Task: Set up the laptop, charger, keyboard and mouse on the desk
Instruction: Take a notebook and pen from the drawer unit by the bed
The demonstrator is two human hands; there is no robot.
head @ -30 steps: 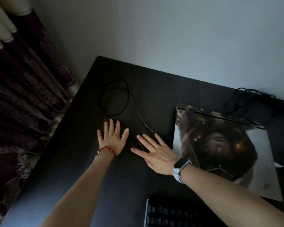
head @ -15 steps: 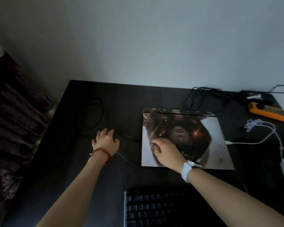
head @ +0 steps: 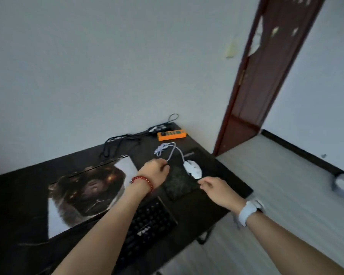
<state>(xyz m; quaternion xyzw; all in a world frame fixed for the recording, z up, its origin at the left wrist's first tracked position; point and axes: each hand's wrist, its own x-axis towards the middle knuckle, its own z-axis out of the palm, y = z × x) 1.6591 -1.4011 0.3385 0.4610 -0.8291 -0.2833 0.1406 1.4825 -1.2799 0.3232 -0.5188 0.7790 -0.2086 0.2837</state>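
Two hands at mouse (head: 193, 168) | left hand (head: 155, 169) pinching white cable (head: 172, 150) — likely routing toward closed laptop (head: 87, 187) | right hand (head: 218, 190) loosely curled, holding nothing — just beside mouse

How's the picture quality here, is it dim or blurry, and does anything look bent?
Head view: dim, flat light with no glare; the black desk and keyboard lose detail in shadow. Head view: soft motion blur on both hands, left hand, right hand, and on the white mouse. Head view: wide-angle lens bends the door frame and tilts the scene.
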